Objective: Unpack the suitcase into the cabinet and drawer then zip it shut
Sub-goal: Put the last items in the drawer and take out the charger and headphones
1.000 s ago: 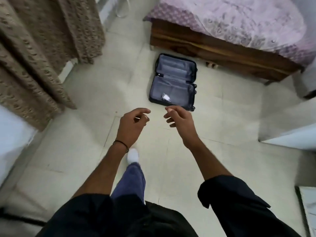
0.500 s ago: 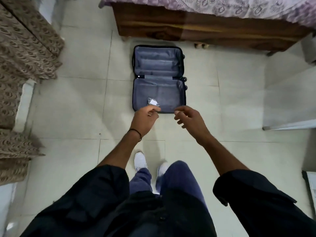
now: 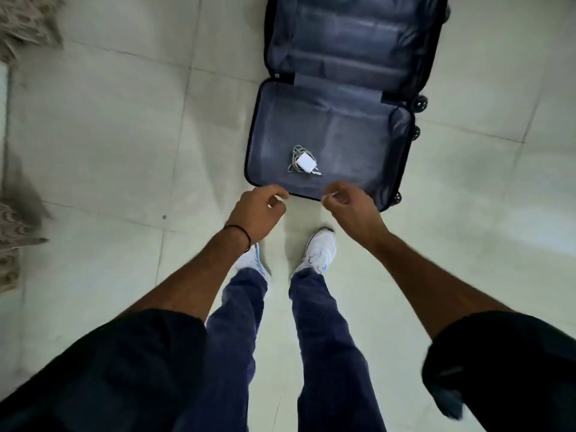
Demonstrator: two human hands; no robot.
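Our hands hang out in front of us with nothing in them. The left hand (image 3: pixel 258 210) and the right hand (image 3: pixel 349 207) both have loosely curled fingers. They hover side by side over the near edge of the suitcase (image 3: pixel 349 135), not touching it. The suitcase lies flat on the floor (image 3: pixel 124 135), split open into two halves. We stand at its near end, our white shoes (image 3: pixel 321 247) just short of it.

We judge the unpacking nearly finished. The far half shows only its lining (image 3: pixel 349 35). The near half holds a single thing, a white charger (image 3: pixel 304 160) with its cable (image 3: pixel 295 151) bunched round it, lying toward the near left part. That charger has yet to go to the cabinet or drawer, neither of which is in view. After that, the halves must be folded together and zipped.

As to materials, the suitcase looks hard-sided and dark at its edges, with rounded corners and small black wheels (image 3: pixel 419 102) along the right side. The lining is a thin grey-blue fabric, slack and creased. The charger is a small, smooth square block, and its cable is thin, pale and loosely coiled. The floor is pale glossy tile with fine joints.
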